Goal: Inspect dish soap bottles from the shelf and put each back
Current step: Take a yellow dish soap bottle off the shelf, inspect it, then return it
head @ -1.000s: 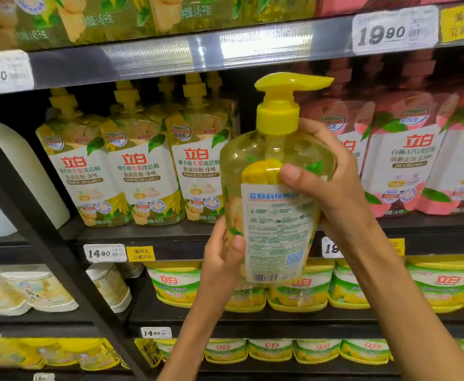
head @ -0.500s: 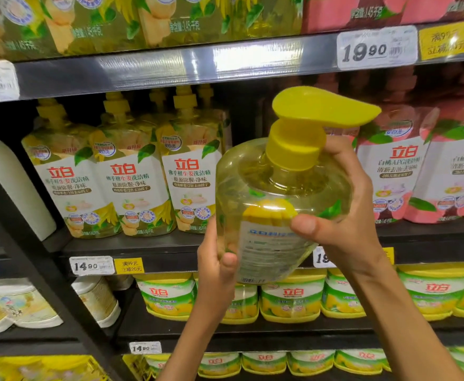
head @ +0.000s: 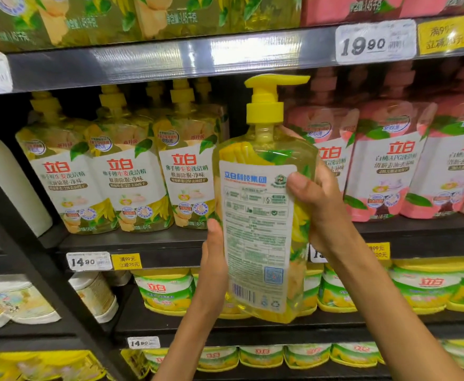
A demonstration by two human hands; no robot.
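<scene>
Checking the back label on a pump soap bottle, both hands on it

The soap bottle (head: 263,215) is held upright in front of the shelf (head: 143,243), back label facing the camera; the right hand (head: 321,210) wraps round its right side, thumb pressed on the label's upper edge; the left hand (head: 214,259) cups the lower left edge, thumb along the side, though its fingers are hidden behind so I can't say how tightly they curl. So the bottle sits between the two hands, pump (head: 269,94) well above both. To do this bit well I'd keep it upright and steady; slide that right thumb off the print so the whole label reads; support the base with the left hand since a full bottle is likely heavy; then it goes back into the dark gap just behind it, between the yellow pouches (head: 132,177) and the pink pouches (head: 395,166).
</scene>
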